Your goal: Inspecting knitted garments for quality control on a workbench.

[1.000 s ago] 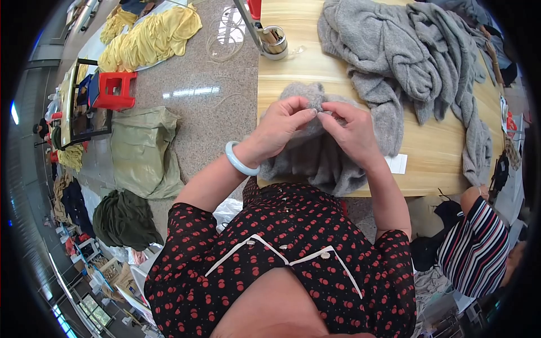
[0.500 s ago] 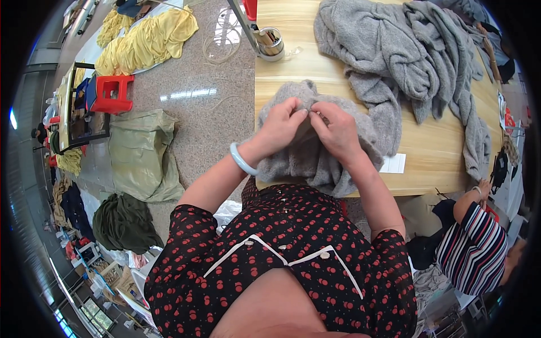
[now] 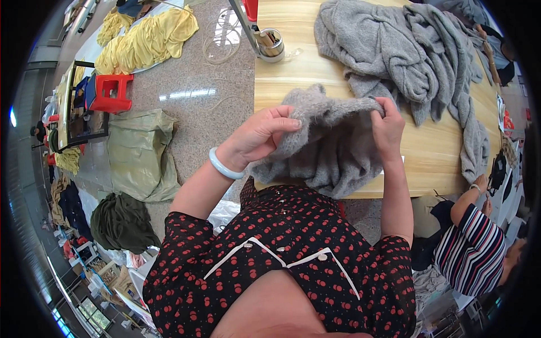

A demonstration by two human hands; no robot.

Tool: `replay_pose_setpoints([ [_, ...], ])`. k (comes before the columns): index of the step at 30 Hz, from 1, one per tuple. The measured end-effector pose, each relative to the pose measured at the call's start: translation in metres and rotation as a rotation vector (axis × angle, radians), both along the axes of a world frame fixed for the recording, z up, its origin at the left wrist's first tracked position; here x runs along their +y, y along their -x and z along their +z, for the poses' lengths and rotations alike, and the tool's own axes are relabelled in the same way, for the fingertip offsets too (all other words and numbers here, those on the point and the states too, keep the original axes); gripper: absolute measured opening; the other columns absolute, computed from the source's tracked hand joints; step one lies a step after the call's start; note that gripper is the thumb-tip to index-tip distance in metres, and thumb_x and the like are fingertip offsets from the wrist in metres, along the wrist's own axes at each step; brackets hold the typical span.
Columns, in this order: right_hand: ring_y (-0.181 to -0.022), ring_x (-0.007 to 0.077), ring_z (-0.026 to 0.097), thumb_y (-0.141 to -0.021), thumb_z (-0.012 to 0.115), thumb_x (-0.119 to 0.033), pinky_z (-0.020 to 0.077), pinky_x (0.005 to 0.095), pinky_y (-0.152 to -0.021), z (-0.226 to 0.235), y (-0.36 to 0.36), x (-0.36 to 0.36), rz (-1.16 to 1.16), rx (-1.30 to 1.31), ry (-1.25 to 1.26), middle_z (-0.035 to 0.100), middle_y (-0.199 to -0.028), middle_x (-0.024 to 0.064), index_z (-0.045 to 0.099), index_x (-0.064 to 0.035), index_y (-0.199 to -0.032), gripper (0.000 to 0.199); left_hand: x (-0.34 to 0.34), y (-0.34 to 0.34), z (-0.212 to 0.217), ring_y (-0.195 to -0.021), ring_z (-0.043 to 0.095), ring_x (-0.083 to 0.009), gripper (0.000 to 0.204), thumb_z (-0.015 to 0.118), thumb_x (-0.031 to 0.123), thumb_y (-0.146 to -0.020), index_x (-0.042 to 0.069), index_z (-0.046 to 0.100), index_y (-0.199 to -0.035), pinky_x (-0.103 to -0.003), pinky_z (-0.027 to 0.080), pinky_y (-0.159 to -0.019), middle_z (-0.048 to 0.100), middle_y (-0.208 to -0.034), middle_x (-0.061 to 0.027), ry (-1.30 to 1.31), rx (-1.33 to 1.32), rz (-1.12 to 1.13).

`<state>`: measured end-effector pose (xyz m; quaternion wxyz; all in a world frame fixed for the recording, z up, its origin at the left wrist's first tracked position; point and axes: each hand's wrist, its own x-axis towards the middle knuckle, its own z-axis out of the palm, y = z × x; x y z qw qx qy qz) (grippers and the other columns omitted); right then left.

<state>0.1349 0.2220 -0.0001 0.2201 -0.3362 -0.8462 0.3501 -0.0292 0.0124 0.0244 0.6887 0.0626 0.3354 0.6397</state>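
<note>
Our hands hold the work at frame centre: left hand (image 3: pixel 264 134), with a pale bangle (image 3: pixel 224 164) at the wrist, has thumb and fingers closed on the left part of the upper edge of a grey knitted garment (image 3: pixel 329 152); right hand (image 3: pixel 387 125) pinches the same edge further right, fingers curled over it. The edge is stretched between the two grips; the rest of the garment hangs down over the near edge of the wooden worktop (image 3: pixel 434 152), against our red-dotted dark blouse.

Judgement: we are at the step of spreading and checking one stretch of the knitted edge. The next move likely calls for both hands shifting their grip along the edge while keeping it taut, without letting the garment slide off the worktop.

Left of frame, on the floor: yellow cloth (image 3: pixel 147 38) at upper left, a red stool (image 3: pixel 110 90), an olive sack (image 3: pixel 138 152), a dark green bundle (image 3: pixel 121 222). Upper centre: a small metal tin (image 3: pixel 271 44) on the worktop. Upper right: a pile of grey knitwear (image 3: pixel 406 56). Lower right: another person in a striped top (image 3: pixel 472 250).
</note>
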Motion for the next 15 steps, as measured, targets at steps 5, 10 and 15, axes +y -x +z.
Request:
replay_pose_setpoints([
  [5,-0.07,0.0047,0.047,-0.075,0.055,0.002,0.0381,0.0185,-0.063,0.021,0.003,-0.003,-0.053,0.172,0.295,0.053,-0.074,-0.0001,0.057,-0.0003,-0.092,0.017,0.006,0.007,-0.002,-0.085,0.058,-0.0108,0.028,0.056,0.006,-0.079,-0.001,0.052,-0.106,-0.025,0.046,-0.078,0.059,-0.097,-0.0059,0.171,0.089,0.168],
  [10,-0.071,0.0101,0.051,-0.07,0.051,0.009,0.0393,0.0207,-0.064,0.048,0.013,-0.037,0.418,0.276,0.178,0.057,-0.079,0.0033,0.058,-0.0008,-0.09,0.023,0.019,0.003,0.007,-0.065,0.051,-0.0013,0.009,0.059,0.006,-0.078,0.006,0.055,-0.086,-0.014,0.039,-0.055,0.058,-0.08,0.0018,0.141,0.181,0.135],
  [15,-0.07,0.012,0.053,-0.067,0.049,0.01,0.0417,0.0234,-0.063,0.049,0.037,-0.056,0.559,0.238,0.198,0.058,-0.08,0.0057,0.058,-0.0006,-0.088,0.025,0.022,-0.001,0.013,-0.061,0.049,-0.0009,0.009,0.059,0.005,-0.077,0.007,0.056,-0.086,-0.013,0.038,-0.051,0.058,-0.08,0.0025,0.147,0.287,0.136],
])
